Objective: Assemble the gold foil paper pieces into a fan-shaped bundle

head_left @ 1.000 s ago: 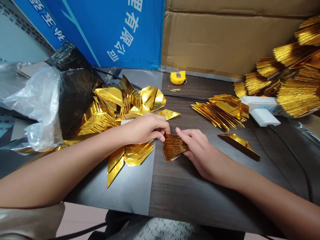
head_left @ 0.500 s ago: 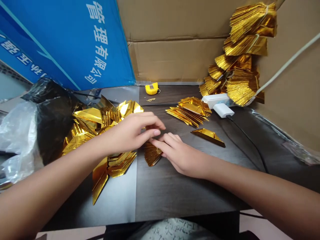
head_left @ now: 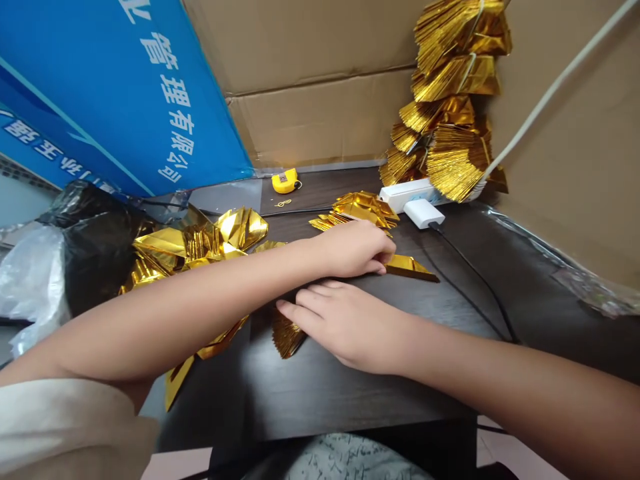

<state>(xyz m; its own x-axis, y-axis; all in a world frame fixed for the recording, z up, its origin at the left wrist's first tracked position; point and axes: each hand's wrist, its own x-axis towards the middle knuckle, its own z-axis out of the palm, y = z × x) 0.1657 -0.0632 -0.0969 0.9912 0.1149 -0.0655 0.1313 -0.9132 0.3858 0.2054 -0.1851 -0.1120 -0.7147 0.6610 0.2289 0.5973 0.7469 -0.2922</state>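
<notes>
My left hand (head_left: pixel 357 250) crosses over to the right, its fingers curled at the left end of a single folded gold foil paper (head_left: pixel 414 268) lying on the table. In front of it, my right hand (head_left: pixel 333 320) is closed over a fanned bundle of folded gold foil papers (head_left: pixel 289 335); most of the bundle is hidden under the fingers. Just behind my left hand sits a stack of folded gold papers (head_left: pixel 367 207). A loose heap of gold papers (head_left: pixel 175 243) lies to the left, partly covered by my left forearm.
Tied gold paper bundles (head_left: pixel 455 80) pile up at the back right, against cardboard (head_left: pixel 310 127). A white power strip (head_left: pixel 407 193), a white charger (head_left: pixel 424 213) with a black cable, a yellow tape measure (head_left: pixel 285 181) and a black plastic bag (head_left: pixel 100 233) surround the work area.
My left hand has moved right, from beside the bundle to the single folded gold paper. My right hand stays on the bundle. The view has shifted slightly.
</notes>
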